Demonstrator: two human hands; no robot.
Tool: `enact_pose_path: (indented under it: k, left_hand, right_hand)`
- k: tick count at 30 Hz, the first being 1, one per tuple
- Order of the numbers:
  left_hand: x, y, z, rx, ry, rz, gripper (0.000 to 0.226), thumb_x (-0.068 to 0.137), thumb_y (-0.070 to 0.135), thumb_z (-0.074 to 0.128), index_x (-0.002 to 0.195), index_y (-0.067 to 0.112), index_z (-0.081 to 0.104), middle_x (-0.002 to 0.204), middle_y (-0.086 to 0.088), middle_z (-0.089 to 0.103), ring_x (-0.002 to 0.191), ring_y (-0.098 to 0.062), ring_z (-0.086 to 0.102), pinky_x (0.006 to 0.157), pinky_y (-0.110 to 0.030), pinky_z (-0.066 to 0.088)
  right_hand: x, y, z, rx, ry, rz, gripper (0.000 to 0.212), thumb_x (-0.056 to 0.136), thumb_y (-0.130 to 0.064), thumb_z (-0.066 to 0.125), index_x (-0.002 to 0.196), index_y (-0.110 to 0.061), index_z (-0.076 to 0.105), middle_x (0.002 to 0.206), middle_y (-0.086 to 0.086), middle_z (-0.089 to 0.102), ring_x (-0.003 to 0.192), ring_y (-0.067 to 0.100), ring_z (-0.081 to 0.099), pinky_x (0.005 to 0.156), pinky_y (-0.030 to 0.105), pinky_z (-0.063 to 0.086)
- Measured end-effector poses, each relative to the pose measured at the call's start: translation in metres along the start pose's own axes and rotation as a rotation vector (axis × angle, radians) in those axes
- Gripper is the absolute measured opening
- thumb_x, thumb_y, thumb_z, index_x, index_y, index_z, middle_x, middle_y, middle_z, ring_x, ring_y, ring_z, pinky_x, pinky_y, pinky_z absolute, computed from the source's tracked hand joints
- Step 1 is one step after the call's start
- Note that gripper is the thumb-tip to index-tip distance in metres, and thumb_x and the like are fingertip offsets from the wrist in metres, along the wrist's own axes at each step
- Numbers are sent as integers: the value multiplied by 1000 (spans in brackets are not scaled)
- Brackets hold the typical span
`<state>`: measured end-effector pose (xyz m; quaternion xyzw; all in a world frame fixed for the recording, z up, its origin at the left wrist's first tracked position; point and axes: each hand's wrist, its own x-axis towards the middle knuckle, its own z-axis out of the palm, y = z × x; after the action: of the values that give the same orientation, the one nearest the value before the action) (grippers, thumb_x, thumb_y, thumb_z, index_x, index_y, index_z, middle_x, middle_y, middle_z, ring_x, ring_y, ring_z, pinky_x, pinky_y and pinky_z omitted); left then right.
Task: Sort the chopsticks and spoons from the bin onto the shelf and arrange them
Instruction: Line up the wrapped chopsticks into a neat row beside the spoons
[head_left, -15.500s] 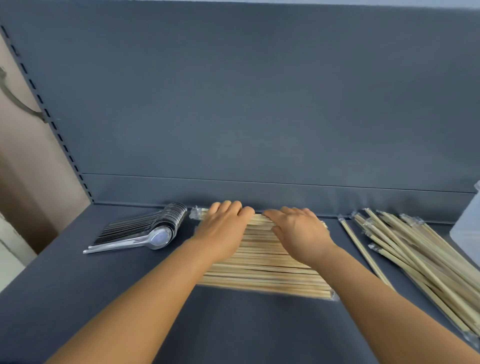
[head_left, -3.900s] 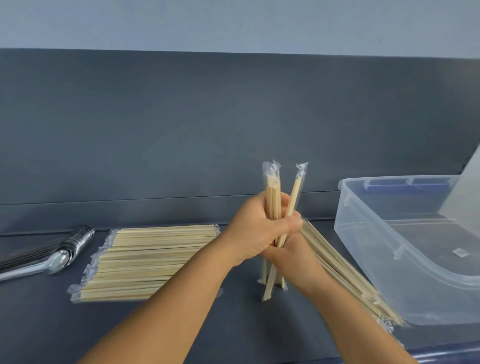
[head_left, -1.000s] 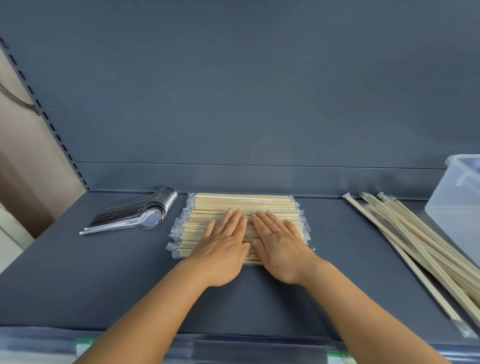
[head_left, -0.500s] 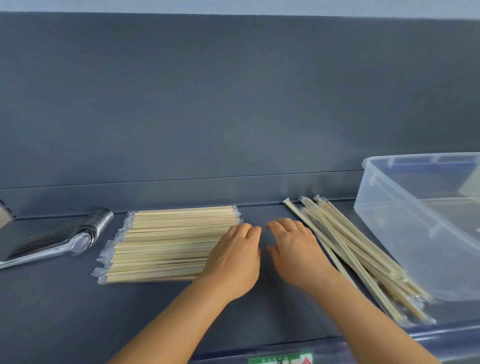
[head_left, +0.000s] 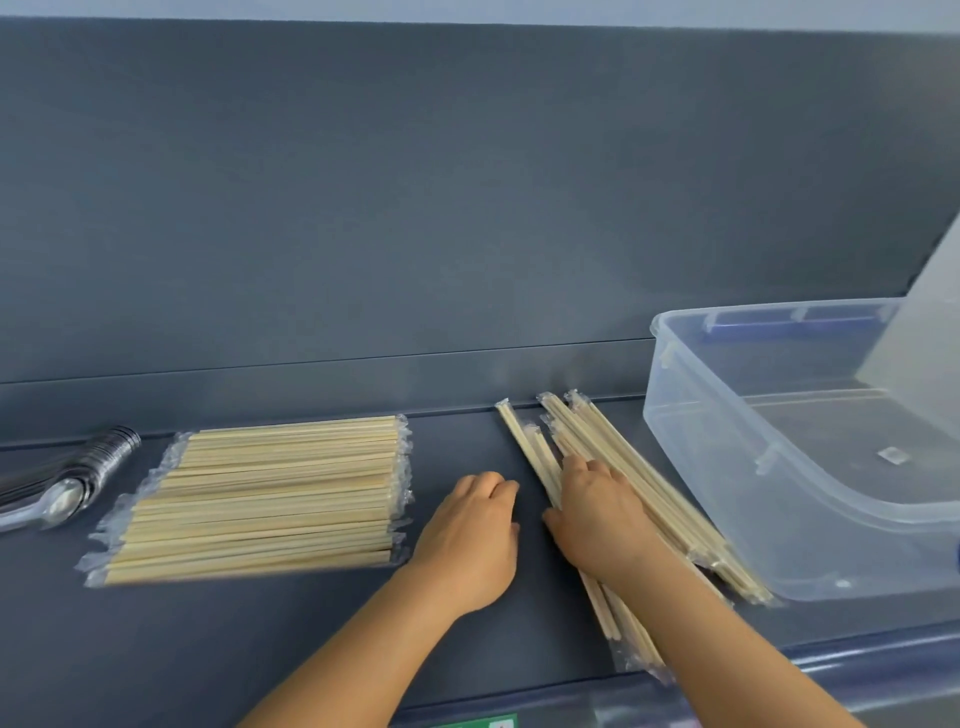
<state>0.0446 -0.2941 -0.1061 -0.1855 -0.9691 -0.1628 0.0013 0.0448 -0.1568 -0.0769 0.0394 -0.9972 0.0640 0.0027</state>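
Both hands have left the neat chopstick stack (head_left: 260, 493); the right hand (head_left: 597, 512) now rests flat, fingers uncurled, on the loose chopstick pile (head_left: 649, 483), the left hand (head_left: 470, 530) relaxed and empty beside it. Spoons (head_left: 72, 480) sit nested; the clear bin (head_left: 810, 441) looks emptied. Only this pile remains to be tidied.

The spoons (head_left: 67, 480) run off the left edge, and the right hand (head_left: 602, 512) hides part of the loose chopsticks (head_left: 649, 483).
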Motion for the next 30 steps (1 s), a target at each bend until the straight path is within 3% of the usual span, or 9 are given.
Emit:
enact_pose_path:
  k: [7, 10, 13, 14, 16, 19, 23, 27, 30]
  left_hand:
    - [2, 2, 0, -164, -9, -78, 53, 101, 23, 38, 150, 15, 23, 152, 4, 27, 141, -14, 18, 114, -26, 19]
    - [6, 2, 0, -375, 4, -123, 40, 98, 21, 41, 138, 19, 37, 136, 1, 50, 127, -19, 42, 106, -35, 37]
    - [8, 8, -10, -612, 96, -218, 45, 100, 26, 37, 143, 19, 29, 119, 11, 60, 106, -12, 54, 92, -31, 43]
    - [9, 11, -15, -705, 131, -260, 47, 100, 28, 38, 144, 19, 27, 112, 13, 61, 102, -10, 55, 89, -28, 42]
    - [13, 18, -26, -874, 211, -307, 35, 97, 32, 46, 130, 21, 42, 103, 13, 64, 98, -9, 59, 84, -27, 46]
    - [21, 31, -49, -1044, 320, -290, 22, 90, 29, 59, 109, 21, 51, 101, 4, 66, 93, -10, 63, 76, -22, 49]
    - [23, 45, -88, -1154, 336, -119, 17, 90, 10, 56, 107, 15, 52, 104, 3, 69, 97, -13, 65, 87, -28, 52]
    - [15, 48, -107, -1109, 327, 3, 18, 91, 5, 51, 104, 16, 56, 97, 7, 70, 95, -8, 65, 86, -22, 51]
    - [9, 45, -105, -1073, 297, 39, 17, 90, 7, 56, 101, 20, 55, 98, 1, 71, 95, -13, 66, 86, -25, 52]
  right_hand:
    - [15, -10, 6, 55, -70, 43, 30, 93, -18, 53, 119, -3, 48, 117, 11, 61, 106, 23, 61, 74, 23, 41]
    - [19, -14, 6, 116, -79, 21, 25, 93, -22, 54, 111, -5, 52, 110, 10, 63, 98, 22, 62, 69, 23, 39]
    - [20, -12, 3, 312, -51, 14, 17, 91, -27, 54, 92, -10, 51, 89, 6, 61, 76, 19, 55, 54, 24, 38]
    - [19, -11, 1, 381, -28, 1, 18, 90, -28, 54, 89, -10, 51, 84, 5, 60, 73, 19, 55, 53, 25, 39]
    - [16, -11, -6, 504, 31, -69, 14, 90, -24, 54, 86, -10, 53, 78, 3, 61, 70, 20, 57, 59, 29, 44]
    - [8, -18, -26, 723, 150, -231, 16, 90, -15, 53, 80, -26, 48, 72, -14, 57, 66, 1, 56, 56, 15, 41]
    - [2, -28, -46, 989, 282, -378, 27, 92, -6, 51, 92, -33, 48, 74, -30, 58, 72, -10, 57, 62, 5, 41]
    - [1, -31, -52, 1094, 309, -406, 27, 92, -10, 55, 98, -36, 49, 83, -19, 59, 78, -9, 59, 67, 8, 45]
    - [2, -30, -44, 1142, 246, -397, 21, 90, -8, 58, 104, -23, 58, 82, -12, 62, 77, -4, 60, 67, 13, 47]
